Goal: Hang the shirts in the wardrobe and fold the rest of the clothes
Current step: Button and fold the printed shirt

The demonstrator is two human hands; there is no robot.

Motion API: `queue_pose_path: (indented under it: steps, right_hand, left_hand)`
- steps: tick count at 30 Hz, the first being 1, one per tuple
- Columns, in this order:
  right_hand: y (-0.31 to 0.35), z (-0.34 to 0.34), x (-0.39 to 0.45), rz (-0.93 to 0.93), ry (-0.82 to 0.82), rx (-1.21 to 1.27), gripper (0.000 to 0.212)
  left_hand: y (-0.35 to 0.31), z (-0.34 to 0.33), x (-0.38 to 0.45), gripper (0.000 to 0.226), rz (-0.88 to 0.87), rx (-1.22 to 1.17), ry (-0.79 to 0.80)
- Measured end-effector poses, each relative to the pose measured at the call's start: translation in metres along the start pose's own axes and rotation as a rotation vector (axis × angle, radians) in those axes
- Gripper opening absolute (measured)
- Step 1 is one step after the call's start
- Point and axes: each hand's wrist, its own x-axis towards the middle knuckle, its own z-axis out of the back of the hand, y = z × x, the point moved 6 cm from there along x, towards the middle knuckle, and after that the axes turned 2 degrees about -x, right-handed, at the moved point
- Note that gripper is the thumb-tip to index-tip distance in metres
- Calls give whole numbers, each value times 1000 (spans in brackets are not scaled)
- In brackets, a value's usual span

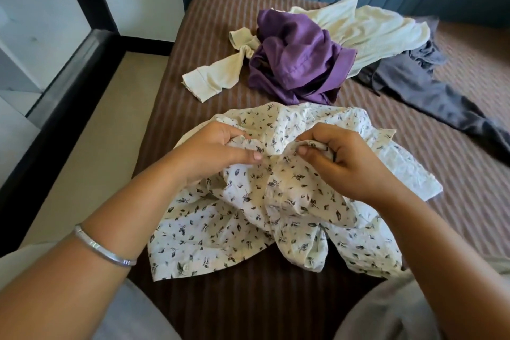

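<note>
On the striped bed, a crumpled leaf-print shirt lies at centre frame, with a purple garment, cream top and grey trousers piled at upper right. The left hand and right hand each pinch bunched fabric at the shirt's upper middle, fingers curled, forearms reaching in from the lower corners.

I see an evenly bright, daylit scene; the light seems to come from the pale glass panel at far left. My view bows strongly at the edges, bending the black frame there. Shadows are soft, pooling in folds of the crumpled purple fabric garment. Detail is slightly soft throughout, with no harsh glare.
</note>
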Motion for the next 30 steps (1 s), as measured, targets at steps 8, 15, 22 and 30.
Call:
queue_pose_path:
  steps: [8,15,22,30]
  right_hand:
    - [-6,9,-5,-189,76,224,21]
    - [-12,0,-3,-187,105,155,13]
    - [-17,-1,-1,-234,122,242,19]
    - [-21,0,0,-277,157,360,15]
  left_hand:
    - [4,0,6,23,6,-170,-89]
    - [-11,-12,-2,47,-142,-148,240]
    - [-8,-16,5,41,-135,-144,170]
    - [-15,-18,9,49,-168,-280,70]
